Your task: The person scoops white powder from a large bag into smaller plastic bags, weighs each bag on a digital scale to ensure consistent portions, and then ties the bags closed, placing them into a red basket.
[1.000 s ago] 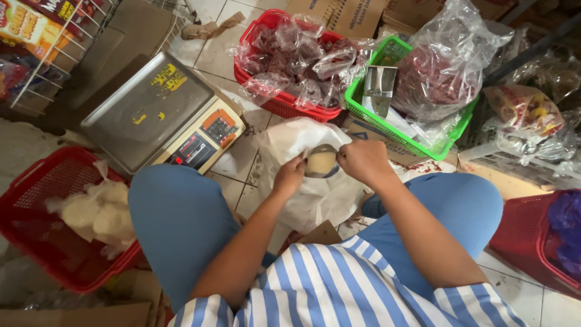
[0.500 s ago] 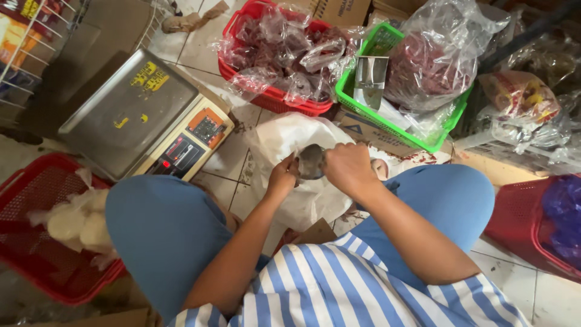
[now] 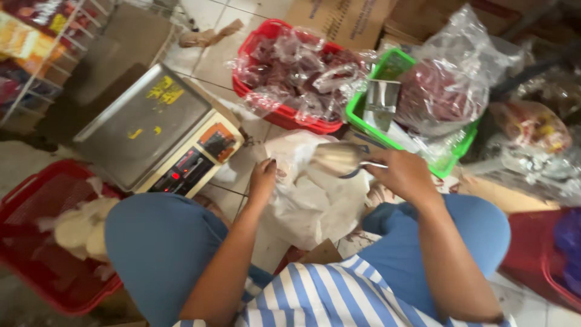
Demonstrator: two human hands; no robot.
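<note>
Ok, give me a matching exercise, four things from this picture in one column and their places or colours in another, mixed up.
1. weighing scale
2. metal scoop
3. green basket
4. white bag

a. between the knees
b. in the right hand
c. left of the left hand
d. beside the red basket of packets

Pairs: 1-c, 2-b, 3-d, 4-a

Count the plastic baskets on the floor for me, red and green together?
4: a red basket of white lumps at far left, a red basket of bagged dark goods top centre, a green basket beside it, a red one at right, partly cut off.
</note>
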